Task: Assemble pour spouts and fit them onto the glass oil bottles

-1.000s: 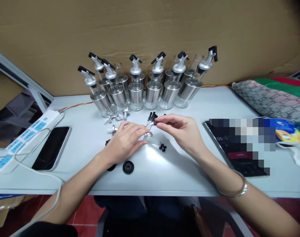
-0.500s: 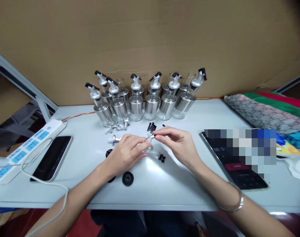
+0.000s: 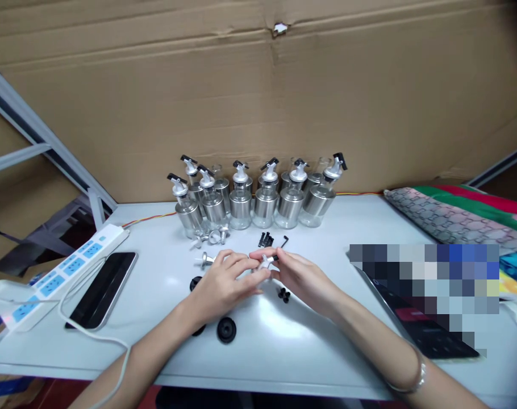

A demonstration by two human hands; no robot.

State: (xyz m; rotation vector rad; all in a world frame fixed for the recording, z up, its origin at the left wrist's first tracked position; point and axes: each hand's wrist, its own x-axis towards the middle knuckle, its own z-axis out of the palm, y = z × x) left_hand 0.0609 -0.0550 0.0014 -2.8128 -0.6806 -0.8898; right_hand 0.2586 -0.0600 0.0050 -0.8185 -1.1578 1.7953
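Between my two hands is a silver-grey pour spout with a small black piece at its tip. My left hand is closed around the spout's body, which its fingers partly cover. The fingers of my right hand are closed at the spout's tip, by the black piece. Several small black levers lie just behind my hands, with one bent black lever apart from them. A cluster of small black plugs sits below my right hand. Another silver spout lies left of my left hand.
Glass bottles with steel bands stand along the cardboard wall, several topped with spouts. Loose silver parts lie before them. Black round caps are near my left forearm. A phone and power strip lie left, a tablet right.
My right hand has turned and come closer to my left, its fingers now around the spout's tip. The view has tilted up, so the table appears lower.
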